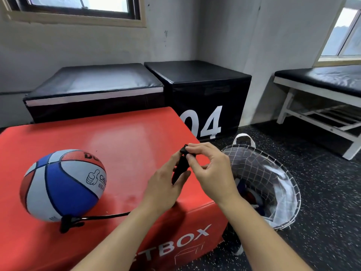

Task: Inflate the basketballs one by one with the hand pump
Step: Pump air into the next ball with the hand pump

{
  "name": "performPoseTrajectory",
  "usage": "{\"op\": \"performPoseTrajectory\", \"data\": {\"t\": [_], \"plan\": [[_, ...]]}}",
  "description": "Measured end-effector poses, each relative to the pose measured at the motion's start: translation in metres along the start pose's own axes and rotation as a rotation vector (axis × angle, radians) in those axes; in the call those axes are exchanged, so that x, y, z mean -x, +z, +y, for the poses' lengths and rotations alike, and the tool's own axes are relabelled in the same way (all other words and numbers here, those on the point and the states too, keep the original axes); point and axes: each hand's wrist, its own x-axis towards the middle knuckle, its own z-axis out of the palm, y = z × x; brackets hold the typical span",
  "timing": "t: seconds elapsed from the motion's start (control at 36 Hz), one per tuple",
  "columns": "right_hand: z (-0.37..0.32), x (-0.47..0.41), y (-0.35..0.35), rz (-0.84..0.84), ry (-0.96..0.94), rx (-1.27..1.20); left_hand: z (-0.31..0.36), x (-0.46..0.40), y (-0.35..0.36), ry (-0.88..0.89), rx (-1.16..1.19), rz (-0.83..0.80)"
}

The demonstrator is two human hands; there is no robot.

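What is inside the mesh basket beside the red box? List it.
Through the mesh basket only dark blue, red and white patches show at its bottom, perhaps more balls. The netting, the right hand and the red box hide the rest, so their number cannot be told.

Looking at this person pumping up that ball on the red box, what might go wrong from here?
The basketball sits loose near the red box's front edge, touched by neither hand; a tug on the hose might roll it off.

The hose joins the ball low down, by the box top, so rolling could perhaps bend or pull out the connector.

Both the left hand and right hand hold the small black pump in the air, so hard strokes may jerk the hose.
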Motion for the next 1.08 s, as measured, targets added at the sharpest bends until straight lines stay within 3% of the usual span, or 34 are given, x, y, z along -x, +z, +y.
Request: {"op": "performPoseTrajectory", "data": {"t": [0.31,0.64,0.81,1.08], "plan": [[0.000,-0.001,-0.024,0.045,-0.003,-0.029,0.007,-0.004,0.010,0.023,0.003,-0.034],[-0.022,-0.023,-0.085,0.344,0.006,-0.177,0.015,0.000,0.015,0.033,-0.057,-0.082],[-0.023,-0.024,-0.077,0.318,-0.011,-0.080,0.009,0.000,0.011,0.000,-0.062,-0.083],[-0.013,-0.010,-0.028,0.113,-0.034,-0.041,-0.001,0.001,-0.008,-0.006,-0.047,-0.038]]}}
